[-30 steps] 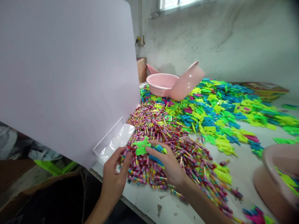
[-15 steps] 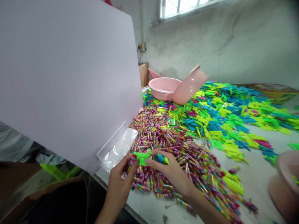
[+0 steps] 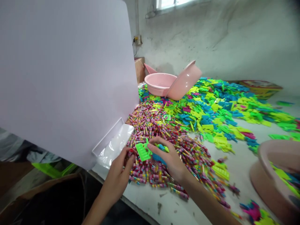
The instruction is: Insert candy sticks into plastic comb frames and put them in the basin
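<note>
My left hand [image 3: 118,172] is closed, thumb and fingers pinched on a candy tube with a red end [image 3: 131,152]. My right hand [image 3: 172,161] grips a green plastic piece [image 3: 142,152] with a flat ribbed part between thumb and fingertips. Behind its fingers, blue and yellow plastic pieces [image 3: 158,158] show in the palm; how many is hidden. Both hands hover close together over a heap of small candy tubes [image 3: 150,125] in pink, red and yellow wrappers.
Clear plastic bags [image 3: 116,145] lie left of the heap, beside a tall white panel [image 3: 67,75]. Bright plastic pieces [image 3: 211,107] spread behind, under two pink basins [image 3: 161,90]. Another pink basin [image 3: 263,178] holding pieces stands at right, on the white table [image 3: 150,200].
The green piece has turned, its ribbed face now tilted upright, and sits in my right hand alone. My left hand has drawn slightly away from it. The view has shifted a little right and down.
</note>
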Motion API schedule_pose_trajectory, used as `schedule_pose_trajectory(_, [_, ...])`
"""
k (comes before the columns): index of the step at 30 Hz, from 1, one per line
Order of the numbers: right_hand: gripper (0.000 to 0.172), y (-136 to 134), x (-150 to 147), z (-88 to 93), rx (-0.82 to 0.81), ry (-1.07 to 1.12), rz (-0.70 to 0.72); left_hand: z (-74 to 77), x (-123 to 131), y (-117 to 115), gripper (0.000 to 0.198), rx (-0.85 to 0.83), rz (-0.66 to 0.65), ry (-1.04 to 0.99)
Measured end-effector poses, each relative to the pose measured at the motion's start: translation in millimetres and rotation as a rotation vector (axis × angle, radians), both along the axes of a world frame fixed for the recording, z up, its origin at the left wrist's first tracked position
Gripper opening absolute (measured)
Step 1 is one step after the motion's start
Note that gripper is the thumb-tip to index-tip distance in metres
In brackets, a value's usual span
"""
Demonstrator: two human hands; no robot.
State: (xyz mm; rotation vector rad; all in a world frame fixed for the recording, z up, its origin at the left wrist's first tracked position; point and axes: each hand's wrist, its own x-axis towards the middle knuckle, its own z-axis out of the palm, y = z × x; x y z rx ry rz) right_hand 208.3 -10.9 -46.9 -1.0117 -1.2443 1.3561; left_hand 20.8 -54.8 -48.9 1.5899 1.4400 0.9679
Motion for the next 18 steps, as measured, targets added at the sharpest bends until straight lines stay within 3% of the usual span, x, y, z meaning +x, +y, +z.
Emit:
schedule_pose_trajectory(5, [0.038, -3.7, -2.0, 1.0, -0.120, 0.069, -0.065, 13.2, 2.8, -2.7, 0.027, 0.094, -0.002, 0.122])
schedule_pose_trajectory(8, [0.039, -5.4, -1.9, 2.8, -0.193, 0.125, -0.095, 17.5, 6.7, -0.4, 0.045, 0.182, -0.023, 0.271])
schedule_pose_trajectory(11, [0.036, -7.5, -1.0, 4.8, -0.170, 0.133, -0.115, 18.0, 10.9, 4.9, 0.064, 0.306, -0.016, 0.458])
schedule_pose_trajectory(18, [0.025, -10.6, 3.4, 10.1, -0.025, 0.063, -0.084, 20.5, 13.0, 13.0, 0.061, 0.435, 0.020, 0.636])
